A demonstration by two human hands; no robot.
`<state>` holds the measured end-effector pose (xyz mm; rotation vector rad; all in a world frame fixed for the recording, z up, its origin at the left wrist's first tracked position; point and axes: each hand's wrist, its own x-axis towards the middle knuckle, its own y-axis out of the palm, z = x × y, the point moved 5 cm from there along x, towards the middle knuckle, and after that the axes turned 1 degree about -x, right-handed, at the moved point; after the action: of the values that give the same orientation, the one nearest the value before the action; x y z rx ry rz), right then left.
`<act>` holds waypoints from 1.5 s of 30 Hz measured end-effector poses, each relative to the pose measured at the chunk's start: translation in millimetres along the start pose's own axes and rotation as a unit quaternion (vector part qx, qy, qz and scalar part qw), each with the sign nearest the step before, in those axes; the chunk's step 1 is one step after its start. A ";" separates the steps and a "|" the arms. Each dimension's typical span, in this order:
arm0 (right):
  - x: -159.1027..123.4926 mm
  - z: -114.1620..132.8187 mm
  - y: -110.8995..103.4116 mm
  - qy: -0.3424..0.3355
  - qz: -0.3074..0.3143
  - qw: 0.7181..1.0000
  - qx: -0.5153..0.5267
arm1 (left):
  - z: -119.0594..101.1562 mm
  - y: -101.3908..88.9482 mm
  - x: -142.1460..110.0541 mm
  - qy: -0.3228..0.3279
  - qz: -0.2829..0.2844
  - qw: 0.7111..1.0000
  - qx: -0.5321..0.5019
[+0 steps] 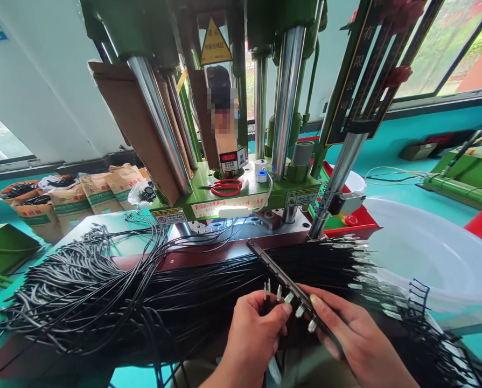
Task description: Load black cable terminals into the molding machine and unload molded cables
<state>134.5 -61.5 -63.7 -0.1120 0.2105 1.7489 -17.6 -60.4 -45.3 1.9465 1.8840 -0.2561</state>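
Note:
My right hand point(351, 326) is closed around the lower end of a long, dark metal bar point(279, 274), which tilts up to the left. Several small silvery connectors point(300, 311) stick out along the bar's near edge. Thumb and fingers of my left hand point(255, 326) pinch one of these connectors point(289, 298) beside the bar. Whatever lies inside the left palm is hidden. Beneath and behind both hands stretches a thick bundle of black cables point(224, 283), with metal connector ends point(364, 280) at the right.
A green press point(176, 205) with steel columns point(291, 97) stands ahead. Red-handled scissors point(226, 187) and a blue-and-white tape roll point(261, 176) lie on it. A white tub point(434, 237) is at right, with black plastic scraps point(430, 328) nearer. Paper sacks point(67, 207) stand at left.

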 end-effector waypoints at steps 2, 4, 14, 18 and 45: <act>-0.8 2.7 1.3 -0.016 -0.008 1.000 -0.021 | 1.1 -0.3 0.8 0.002 -0.006 1.000 0.000; -2.2 6.2 3.2 -0.033 -0.029 0.998 -0.037 | 2.4 -0.9 1.9 0.010 -0.015 1.000 -0.005; -7.3 12.6 0.4 0.005 -0.074 0.996 0.042 | -11.2 -8.9 -6.9 0.049 -0.005 0.998 -0.045; -8.0 6.9 -12.9 0.013 -0.059 0.995 0.074 | -18.9 -16.5 -9.3 0.050 -0.002 0.996 -0.075; -5.6 12.4 -9.9 0.003 0.024 1.000 0.017 | -15.7 -2.5 1.7 0.027 0.034 0.998 -0.038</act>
<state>145.8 -62.6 -51.3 -0.0880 0.2495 1.7910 -22.3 -52.4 -32.4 1.9807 1.8286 -0.1097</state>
